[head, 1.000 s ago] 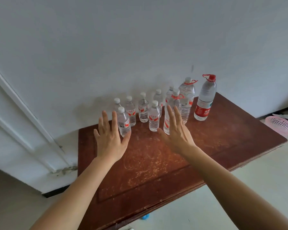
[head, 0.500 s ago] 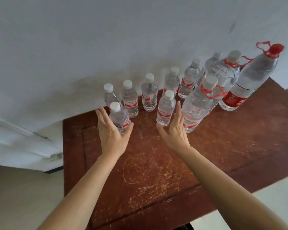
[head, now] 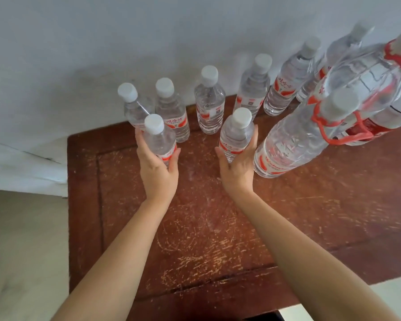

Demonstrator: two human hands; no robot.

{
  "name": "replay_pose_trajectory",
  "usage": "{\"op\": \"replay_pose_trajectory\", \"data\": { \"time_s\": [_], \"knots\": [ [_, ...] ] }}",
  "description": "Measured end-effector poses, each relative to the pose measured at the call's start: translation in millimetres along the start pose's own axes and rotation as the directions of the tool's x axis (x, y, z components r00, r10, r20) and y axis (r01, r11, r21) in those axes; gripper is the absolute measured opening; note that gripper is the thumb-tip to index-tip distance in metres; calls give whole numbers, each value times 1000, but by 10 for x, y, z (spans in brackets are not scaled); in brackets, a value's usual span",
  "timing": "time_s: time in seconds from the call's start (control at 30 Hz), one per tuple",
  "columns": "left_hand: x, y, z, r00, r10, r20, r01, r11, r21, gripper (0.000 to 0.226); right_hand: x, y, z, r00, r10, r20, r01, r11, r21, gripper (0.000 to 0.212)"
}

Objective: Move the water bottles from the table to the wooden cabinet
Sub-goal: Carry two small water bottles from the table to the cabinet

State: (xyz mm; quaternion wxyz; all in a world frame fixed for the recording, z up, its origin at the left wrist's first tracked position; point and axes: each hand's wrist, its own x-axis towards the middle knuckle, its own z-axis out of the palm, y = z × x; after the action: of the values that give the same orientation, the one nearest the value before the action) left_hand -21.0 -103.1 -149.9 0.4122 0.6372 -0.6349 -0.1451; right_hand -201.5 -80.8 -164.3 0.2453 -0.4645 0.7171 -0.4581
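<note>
The near-left water bottle and near-right water bottle are clear, with white caps and red-and-white labels. The large bottle at right has a red neck strap. The table is reddish-brown, flecked with pale scratches; the far wall pale grey.

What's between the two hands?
Just bare scratched table, seen in the head view; the left hand grips the left bottle, the right hand the right bottle.

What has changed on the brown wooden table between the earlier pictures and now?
Both hands reached forward from open hovering. The left hand now grips the front-left small clear plastic bottle with a white cap; the right hand grips the small clear white-capped bottle beside it. The other bottles stay standing on the scratched brown wooden table.
</note>
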Motion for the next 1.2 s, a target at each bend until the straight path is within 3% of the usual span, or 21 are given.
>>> {"op": "replay_pose_trajectory", "data": {
  "time_s": [0.2, 0.43, 0.63, 0.8, 1.0, 1.2],
  "knots": [
    [-271, 27, -194, 990, 103, 92, -107, 993, 41, 89, -172, -52, -83, 999, 4, 37, -3, 1000, -29, 91],
    [-755, -69, -717, 986, 37, 164, -25, 997, -73, 107, -1038, -148, -260, 999, 24, 21, -22, 995, -98, 98],
    [-1013, -377, -1104, 944, 107, 311, -62, 986, -153, 104, -2118, -134, -252, 974, 138, -179, -158, 982, -101, 97],
    [-1091, -346, -1198, 927, 170, 334, -106, 973, -203, 105, -2842, -201, -267, 952, 141, -270, -178, 977, -115, 96],
    [-1347, 168, -1407, 795, 443, 415, -370, 895, -248, 98, -3400, -228, -889, 898, 2, -441, -129, 957, -260, 93],
    [-1785, 1086, -1442, 580, 748, 322, -608, 661, -440, 99, -3992, -514, -2078, 706, -131, -696, -234, 885, -404, 91]
  ]
}}
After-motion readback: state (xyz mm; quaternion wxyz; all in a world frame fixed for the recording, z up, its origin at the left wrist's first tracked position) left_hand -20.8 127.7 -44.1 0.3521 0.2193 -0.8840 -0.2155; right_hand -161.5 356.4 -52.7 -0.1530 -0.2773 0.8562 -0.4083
